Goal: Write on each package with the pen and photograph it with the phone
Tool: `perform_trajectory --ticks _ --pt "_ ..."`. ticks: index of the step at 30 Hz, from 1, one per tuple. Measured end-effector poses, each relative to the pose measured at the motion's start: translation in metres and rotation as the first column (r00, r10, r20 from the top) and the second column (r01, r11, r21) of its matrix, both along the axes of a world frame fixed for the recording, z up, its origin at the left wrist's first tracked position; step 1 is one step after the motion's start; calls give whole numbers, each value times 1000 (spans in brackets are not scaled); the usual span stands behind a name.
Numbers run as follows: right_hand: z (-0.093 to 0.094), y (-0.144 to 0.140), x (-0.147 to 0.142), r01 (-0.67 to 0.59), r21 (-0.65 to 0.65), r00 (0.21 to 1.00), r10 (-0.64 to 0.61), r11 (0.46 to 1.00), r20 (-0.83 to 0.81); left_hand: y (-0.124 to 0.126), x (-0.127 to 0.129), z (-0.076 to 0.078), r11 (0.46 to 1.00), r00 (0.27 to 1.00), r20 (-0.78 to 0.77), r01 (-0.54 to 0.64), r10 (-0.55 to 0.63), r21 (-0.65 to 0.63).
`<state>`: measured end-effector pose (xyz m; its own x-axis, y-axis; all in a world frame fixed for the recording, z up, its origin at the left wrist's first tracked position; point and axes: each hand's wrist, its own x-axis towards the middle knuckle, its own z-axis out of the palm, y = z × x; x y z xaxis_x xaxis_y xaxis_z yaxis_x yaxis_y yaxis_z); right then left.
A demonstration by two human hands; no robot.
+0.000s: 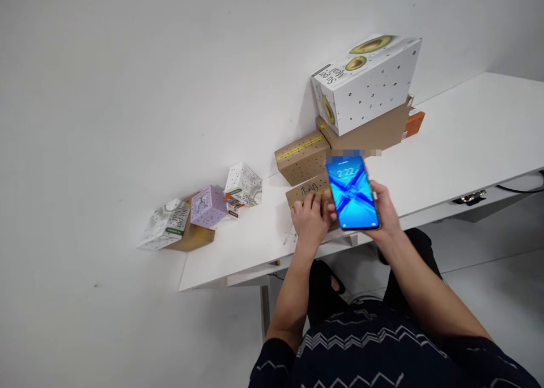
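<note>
My right hand (385,209) holds a smartphone (352,192) upright, its lit blue screen showing digits and facing me. My left hand (309,218) rests palm down on a small brown cardboard box (304,192) with handwriting on top, lying near the front edge of the white table (459,144). The phone hides part of this box. Both hands are close together above the table's front edge.
Behind stands a brown box with yellow tape (301,157), a larger cardboard box (369,130) and a white dotted avocado box (368,82) on top of it. An orange box (414,122) peeks out behind. Several small boxes (208,205) lie on the floor to the left.
</note>
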<state>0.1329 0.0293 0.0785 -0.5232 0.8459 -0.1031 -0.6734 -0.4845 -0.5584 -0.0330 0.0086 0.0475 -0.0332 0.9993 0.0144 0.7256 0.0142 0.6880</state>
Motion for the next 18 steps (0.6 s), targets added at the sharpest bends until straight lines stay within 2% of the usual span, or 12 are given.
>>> perform_trajectory --ticks 1,2,3,4,5,6,8,9,11,12,14,18 --pt "-4 6 12 113 33 987 -116 993 112 -2 3 6 998 993 -116 -28 34 54" --pt "-10 13 25 226 79 940 -238 971 245 -4 4 13 994 972 -227 -41 64 105" --pt "-17 20 37 331 145 846 -361 932 393 -5 5 19 989 942 -324 -37 83 144" --pt "-24 27 49 405 232 699 -464 884 545 -5 5 25 985 903 -421 -19 90 171" --pt "-32 34 61 422 332 515 -524 844 678 -4 2 30 984 867 -491 10 81 179" --pt "-40 40 71 383 413 327 -540 826 776 -2 -1 35 985 848 -528 45 52 168" --pt "-56 50 88 199 494 10 -506 846 863 3 -13 45 986 832 -553 124 -42 113" --pt "-63 54 94 95 513 -126 -501 853 856 7 -21 48 984 828 -552 163 -98 70" --pt "-78 60 102 -81 533 -339 -526 842 780 14 -35 54 974 826 -524 224 -209 -35" --pt "-86 63 103 -138 536 -416 -540 833 732 17 -41 55 965 828 -498 245 -258 -92" --pt "-101 69 104 -200 535 -509 -554 821 659 22 -51 56 942 837 -432 281 -335 -186" --pt "-126 78 101 -250 574 -545 -603 780 583 24 -61 59 899 838 -342 347 -425 -268"
